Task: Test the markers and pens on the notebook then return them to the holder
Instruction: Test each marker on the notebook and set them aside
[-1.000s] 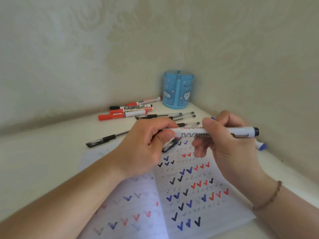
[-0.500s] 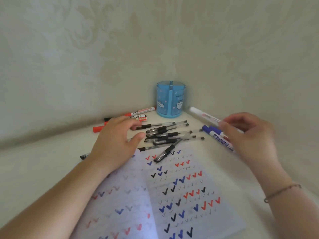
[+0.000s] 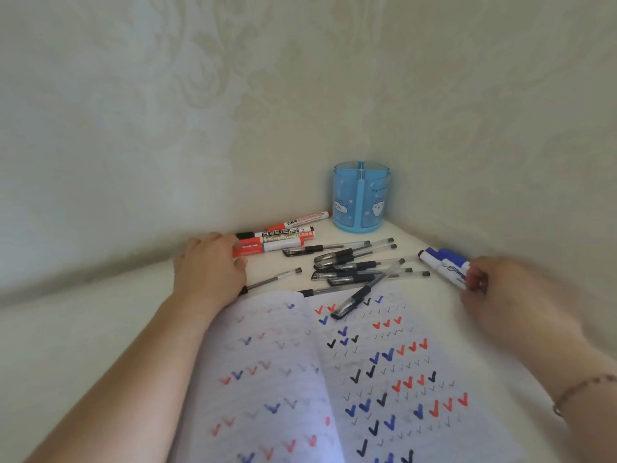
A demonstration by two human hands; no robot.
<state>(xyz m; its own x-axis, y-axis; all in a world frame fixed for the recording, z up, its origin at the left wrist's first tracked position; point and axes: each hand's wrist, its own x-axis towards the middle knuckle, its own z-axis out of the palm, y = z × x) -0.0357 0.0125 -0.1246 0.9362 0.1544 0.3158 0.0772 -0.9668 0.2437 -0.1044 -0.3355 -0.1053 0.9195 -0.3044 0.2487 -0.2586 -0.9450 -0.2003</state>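
Tabletop (image 3: 100,329) red marker (image 3: 267,250) lies pointing right.

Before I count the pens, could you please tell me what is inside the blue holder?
The holder looks empty: nothing sticks out above its rim, and its see-through walls show only the dividers. The compartments' floors are out of sight, so something very short could be missed.

Between the left hand (image 3: 208,267) and right hand (image 3: 494,289) there's a heap of clear black-capped gel pens (image 3: 357,267); the open lined paper notebook (image 3: 334,379) sits nearer, the translucent blue plastic holder (image 3: 361,202) behind.
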